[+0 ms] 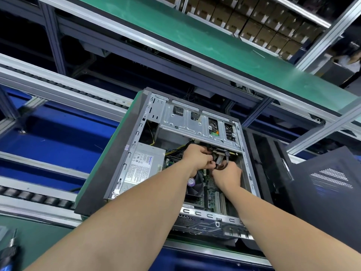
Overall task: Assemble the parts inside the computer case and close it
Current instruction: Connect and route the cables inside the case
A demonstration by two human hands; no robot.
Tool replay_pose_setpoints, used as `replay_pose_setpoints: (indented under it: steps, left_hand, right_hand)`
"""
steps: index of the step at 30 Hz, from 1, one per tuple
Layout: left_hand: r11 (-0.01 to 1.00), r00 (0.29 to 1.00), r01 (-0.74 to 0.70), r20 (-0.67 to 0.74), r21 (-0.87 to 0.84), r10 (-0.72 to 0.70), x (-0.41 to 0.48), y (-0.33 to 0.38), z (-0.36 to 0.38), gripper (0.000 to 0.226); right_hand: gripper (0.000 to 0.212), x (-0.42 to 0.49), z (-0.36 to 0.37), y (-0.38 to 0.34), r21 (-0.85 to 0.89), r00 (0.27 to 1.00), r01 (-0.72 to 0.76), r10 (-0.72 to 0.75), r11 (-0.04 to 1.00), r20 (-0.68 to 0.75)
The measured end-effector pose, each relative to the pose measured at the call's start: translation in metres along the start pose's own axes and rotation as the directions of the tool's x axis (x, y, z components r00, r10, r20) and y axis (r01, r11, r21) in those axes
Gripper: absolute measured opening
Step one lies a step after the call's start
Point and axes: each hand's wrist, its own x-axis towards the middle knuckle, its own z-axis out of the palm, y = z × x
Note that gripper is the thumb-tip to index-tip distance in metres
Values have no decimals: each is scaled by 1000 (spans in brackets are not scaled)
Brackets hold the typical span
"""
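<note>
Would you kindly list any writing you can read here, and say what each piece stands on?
White label on the grey metal power supply box: dense print, blue brand word, too blurred to read.
Round purple sticker on the black cooling fan: too small to read.
Brown cardboard boxes: markings unreadable.
No text is legible.

left grip (196,158) and right grip (227,178) bare, forearms (136,212) seemingly unsleeved.

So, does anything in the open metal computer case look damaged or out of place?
Nothing looks damaged. Only the dark loose cables under the silver drive cage hang unrouted, gripped by the left hand and right hand.
</note>
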Motion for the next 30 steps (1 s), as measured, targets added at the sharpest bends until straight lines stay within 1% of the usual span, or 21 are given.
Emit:
replay_pose_setpoints:
  steps: [5, 12, 16, 20, 25, 30]
  left_hand:
    - [1000, 1000, 12, 24, 17, -12, 4, 0, 1, 13]
    - [999, 999, 49, 19, 12, -49, 6, 1, 1, 16]
    - [998, 998, 54, 18, 19, -54, 6, 1, 1, 30]
    - [998, 998, 68, 15, 9, -68, 5, 1, 1, 44]
    - [997, 998, 69, 15, 19, -69, 3, 2, 1, 43]
    - [997, 997, 75, 17, -2, -75, 2, 4, 0, 42]
  right_hand:
    - [9, 3, 2, 2, -11, 1000, -10, 10, 1000, -11]
    - [14, 10, 3, 4, -28, 1000, -23, 23, 999, 11]
    - [19, 12, 1, 7, -66, 999, -29, 30, 997, 19]
    - [15, 10, 1, 8, -28, 1000, -23, 23, 999, -11]
    - [11, 8, 1, 5, 41, 998, -66, 65, 997, 24]
    - [14, 4, 0, 2, 6, 1000, -12, 12, 1000, 7]
